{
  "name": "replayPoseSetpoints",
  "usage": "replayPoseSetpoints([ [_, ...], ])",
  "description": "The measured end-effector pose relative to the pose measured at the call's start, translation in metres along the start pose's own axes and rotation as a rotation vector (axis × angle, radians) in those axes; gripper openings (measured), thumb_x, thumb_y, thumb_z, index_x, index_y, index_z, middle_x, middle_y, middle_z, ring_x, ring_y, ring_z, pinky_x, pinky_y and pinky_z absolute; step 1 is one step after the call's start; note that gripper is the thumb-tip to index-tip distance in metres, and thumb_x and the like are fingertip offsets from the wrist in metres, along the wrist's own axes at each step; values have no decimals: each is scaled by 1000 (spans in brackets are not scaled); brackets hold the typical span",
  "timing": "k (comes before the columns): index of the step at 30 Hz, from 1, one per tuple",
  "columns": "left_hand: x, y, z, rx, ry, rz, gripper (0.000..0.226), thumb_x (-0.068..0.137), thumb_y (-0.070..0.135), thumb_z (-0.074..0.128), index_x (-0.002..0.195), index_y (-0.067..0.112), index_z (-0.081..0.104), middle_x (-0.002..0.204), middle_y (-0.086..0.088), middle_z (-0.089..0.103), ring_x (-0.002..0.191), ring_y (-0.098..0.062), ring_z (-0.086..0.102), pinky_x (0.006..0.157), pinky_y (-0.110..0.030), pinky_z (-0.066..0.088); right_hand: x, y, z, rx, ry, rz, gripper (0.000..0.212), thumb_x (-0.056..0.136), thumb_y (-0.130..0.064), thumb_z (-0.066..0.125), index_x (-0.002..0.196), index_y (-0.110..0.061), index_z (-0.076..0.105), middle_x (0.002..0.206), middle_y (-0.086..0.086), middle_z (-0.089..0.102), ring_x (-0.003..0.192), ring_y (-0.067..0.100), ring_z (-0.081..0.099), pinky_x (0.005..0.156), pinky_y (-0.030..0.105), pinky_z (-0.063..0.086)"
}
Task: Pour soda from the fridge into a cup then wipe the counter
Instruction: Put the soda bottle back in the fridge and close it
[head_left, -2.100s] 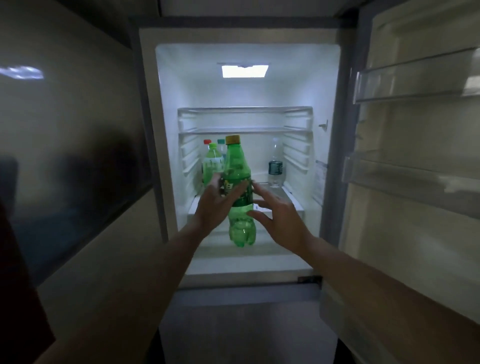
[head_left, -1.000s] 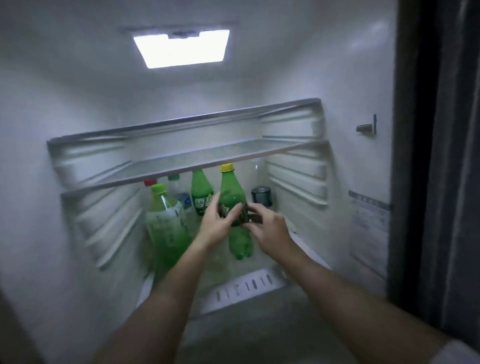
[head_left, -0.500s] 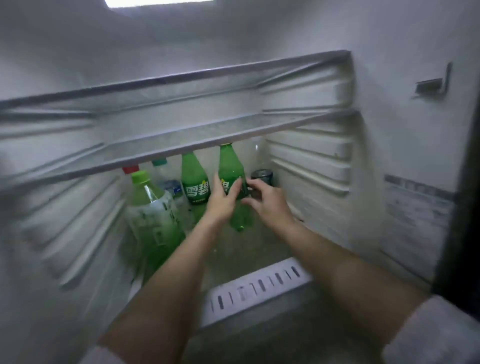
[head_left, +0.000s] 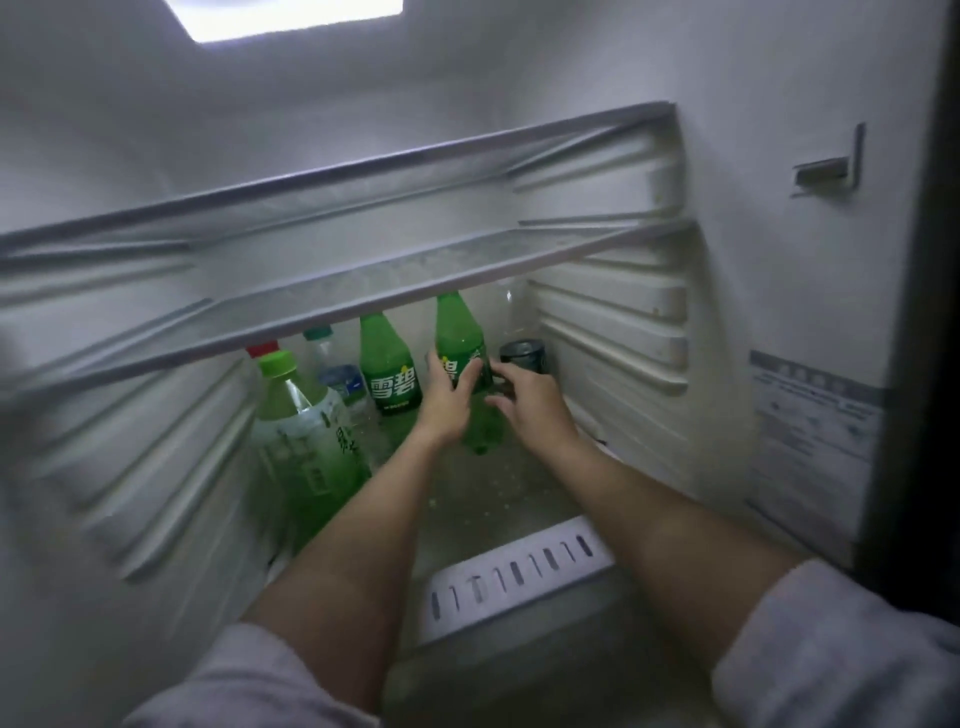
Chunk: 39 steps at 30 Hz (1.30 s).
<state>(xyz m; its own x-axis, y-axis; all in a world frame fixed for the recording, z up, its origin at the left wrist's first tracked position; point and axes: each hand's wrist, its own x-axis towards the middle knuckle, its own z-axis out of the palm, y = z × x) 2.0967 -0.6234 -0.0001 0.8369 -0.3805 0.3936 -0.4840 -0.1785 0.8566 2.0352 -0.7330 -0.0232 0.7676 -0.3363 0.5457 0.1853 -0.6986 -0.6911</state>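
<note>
A green soda bottle (head_left: 458, 332) stands upright on the lower fridge shelf, its cap hidden behind the glass shelf above. My left hand (head_left: 445, 402) grips it at the label from the left. My right hand (head_left: 532, 408) curls round its right side, fingertips on the label. Both forearms reach in from below. No cup or cloth is in sight.
A second green soda bottle (head_left: 388, 370) stands just left. Nearer left is a large pale-green bottle (head_left: 304, 441), with a water bottle (head_left: 340, 376) and a red cap (head_left: 262, 349) behind it. A dark can (head_left: 523, 356) sits right. The glass shelf (head_left: 363, 293) hangs low overhead.
The bottle went from in front of the open fridge deep onto the lower shelf, both hands staying on it. My head moved closer in.
</note>
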Motion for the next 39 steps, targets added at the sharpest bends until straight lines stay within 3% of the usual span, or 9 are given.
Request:
replayPoseSetpoints([
  [6, -14, -3, 9, 94, 5, -175, 65, 96, 32, 57, 146, 11, 21, 137, -14, 49, 123, -29, 51, 101, -39, 43, -23, 8, 3, -97, -77, 19, 44, 91, -11, 64, 134, -16, 57, 121, 9, 68, 109, 25, 63, 97, 38, 50],
  [9, -34, -10, 8, 303, -41, -227, 71, 96, 36, 56, 150, 12, 16, 146, -16, 41, 130, -33, 46, 107, -45, 41, -35, 8, -2, -128, -82, -15, 32, 91, -14, 64, 123, -15, 65, 115, 8, 70, 103, 25, 65, 90, 35, 51],
  [12, -61, -3, -5, 449, -49, -196, 43, 97, 24, 56, 135, 7, 43, 125, -3, 56, 114, -22, 57, 93, -32, 46, -50, 1, -13, -269, -107, 12, 24, 94, -19, 60, 116, -12, 67, 108, 10, 71, 92, 25, 64, 78, 30, 48],
  [14, -76, 2, -18, 574, -106, -116, 20, 97, 20, 55, 113, 9, 61, 109, -6, 65, 99, -22, 64, 87, -33, 52, -63, -6, -24, -397, -130, 45, 23, 96, -23, 55, 113, -12, 66, 104, 11, 69, 88, 26, 62, 75, 32, 48],
  [19, -118, 29, -51, 1049, -260, 69, 22, 96, 23, 46, 76, 18, 55, 81, -4, 63, 68, -20, 63, 66, -34, 55, -109, -33, -65, -609, -176, 15, 15, 96, -20, 51, 103, -12, 62, 101, 8, 62, 90, 27, 63, 77, 39, 52],
  [22, -142, 43, -58, 1197, -244, 166, 19, 94, 25, 45, 82, 17, 58, 83, -4, 63, 70, -23, 63, 68, -36, 56, -135, -53, -88, -734, -244, 47, 26, 95, -22, 51, 117, -11, 60, 115, 10, 62, 99, 30, 63, 82, 39, 52],
  [25, -158, 48, -54, 1254, -237, 232, 26, 97, 24, 40, 96, 16, 64, 91, -5, 64, 74, -24, 64, 66, -36, 53, -168, -73, -107, -698, -237, 76, 27, 95, -23, 51, 113, -9, 64, 113, 14, 65, 99, 32, 62, 80, 35, 50],
  [30, -203, 72, -19, 1236, -372, 298, 21, 91, 23, 45, 85, 17, 64, 92, -5, 68, 75, -25, 62, 67, -32, 52, -246, -98, -148, -668, -185, 48, 33, 92, -31, 57, 118, -12, 66, 117, 12, 66, 107, 32, 59, 88, 38, 48],
  [39, -290, 136, 24, 1290, -380, 427, 32, 96, 36, 40, 96, 17, 65, 92, -4, 67, 77, -24, 67, 69, -32, 56, -318, -124, -226, -692, -265, -54, 29, 96, -31, 51, 112, -13, 66, 116, 11, 63, 103, 29, 61, 84, 42, 53],
])
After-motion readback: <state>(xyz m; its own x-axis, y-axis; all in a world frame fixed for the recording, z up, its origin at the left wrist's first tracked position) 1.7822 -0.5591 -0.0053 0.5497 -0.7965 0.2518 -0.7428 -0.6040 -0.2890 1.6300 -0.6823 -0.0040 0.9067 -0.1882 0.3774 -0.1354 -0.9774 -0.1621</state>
